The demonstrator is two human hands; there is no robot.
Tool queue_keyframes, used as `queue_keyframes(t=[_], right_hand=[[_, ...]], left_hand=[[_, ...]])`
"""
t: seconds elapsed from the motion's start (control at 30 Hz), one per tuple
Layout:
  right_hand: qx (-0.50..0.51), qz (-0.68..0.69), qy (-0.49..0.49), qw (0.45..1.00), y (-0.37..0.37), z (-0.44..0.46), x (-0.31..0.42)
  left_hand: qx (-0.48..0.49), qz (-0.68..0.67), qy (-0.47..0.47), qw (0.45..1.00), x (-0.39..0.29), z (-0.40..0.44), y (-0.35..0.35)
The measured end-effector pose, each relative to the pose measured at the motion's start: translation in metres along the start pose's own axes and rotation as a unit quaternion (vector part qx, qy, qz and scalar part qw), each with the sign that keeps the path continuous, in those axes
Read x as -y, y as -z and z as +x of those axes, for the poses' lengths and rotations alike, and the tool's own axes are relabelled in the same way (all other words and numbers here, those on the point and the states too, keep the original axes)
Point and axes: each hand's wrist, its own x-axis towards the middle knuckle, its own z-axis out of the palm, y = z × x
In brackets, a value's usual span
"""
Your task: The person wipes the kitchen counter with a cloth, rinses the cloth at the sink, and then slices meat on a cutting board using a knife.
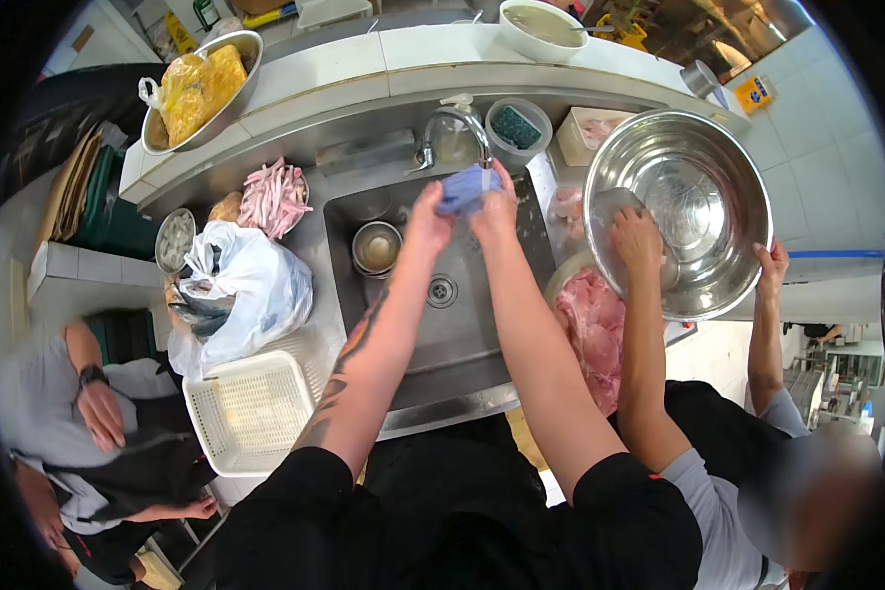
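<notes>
Under the running faucet [477,133], a blue-purple cloth [470,190] is held between both my hands, over the steel sink [433,334]. My left hand [430,218] has its fingers round the cloth's left side. At the right side, my right hand [495,208] grips it too. Water from the spout falls on the cloth. A small steel bowl [376,247] rests in the sink, left of the drain.
Left of the sink are a white plastic bag [265,285], a white basket [250,413] and pink meat pieces [274,197]. At right, a co-worker's hands hold a large steel bowl [703,197] near raw meat [596,329]. Another person stands at left.
</notes>
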Motion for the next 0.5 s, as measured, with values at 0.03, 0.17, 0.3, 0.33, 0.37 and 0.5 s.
queue_keyframes(t=[0.03, 0.17, 0.3, 0.33, 0.37, 0.5], right_hand=[[0.002, -0.001, -0.001, 1.0, -0.003, -0.005, -0.001], [-0.017, 0.059, -0.057, 0.996, 0.007, -0.022, -0.014], [0.058, -0.155, 0.034, 0.986, 0.058, -0.044, -0.03], [0.098, -0.229, 0.05, 0.967, 0.068, -0.051, -0.027], [0.099, -0.23, 0.05, 0.967, 0.078, -0.057, -0.023], [0.219, 0.053, -0.364, 0.904, 0.084, -0.075, 0.006]], left_hand=[[-0.014, 0.011, 0.066, 0.998, 0.008, -0.009, -0.002], [0.016, -0.125, 0.126, 0.984, 0.021, -0.05, -0.03], [0.052, -0.116, -0.048, 0.991, 0.025, -0.018, -0.021], [0.017, -0.083, -0.092, 0.992, 0.021, -0.016, -0.023], [0.017, -0.084, -0.093, 0.992, 0.017, -0.015, -0.024], [0.115, 0.231, -0.156, 0.953, -0.007, -0.034, -0.025]])
